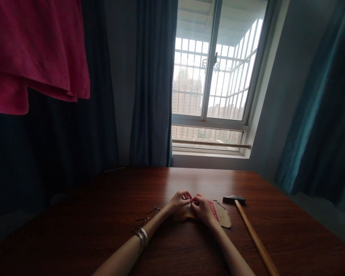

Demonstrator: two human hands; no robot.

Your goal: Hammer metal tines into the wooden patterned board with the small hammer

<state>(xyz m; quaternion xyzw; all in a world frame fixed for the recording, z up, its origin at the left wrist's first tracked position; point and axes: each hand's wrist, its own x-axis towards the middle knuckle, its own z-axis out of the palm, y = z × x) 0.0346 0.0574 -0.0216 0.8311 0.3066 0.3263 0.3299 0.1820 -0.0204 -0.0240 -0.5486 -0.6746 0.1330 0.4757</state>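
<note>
A flat tan piece (pixel 225 218) with rows of dark marks and a red patterned band lies on the table under my hands. My left hand (pixel 179 201) is closed in a pinch over its left part, thumb and forefinger curled together. Right beside it, my right hand (pixel 201 207) is closed too, its fingertips meeting those of the left. Whatever is between the fingertips is too small to make out. Part of the tan piece is hidden behind my right hand.
Several thin dark metal pieces, perhaps nails (pixel 142 219), lie left of my left forearm. To the right rests a hammer (pixel 251 226) with a long wooden handle. The brown wooden table (pixel 103 199) reaches towards a barred window (pixel 209 76). A pink cloth (pixel 46 53) hangs upper left.
</note>
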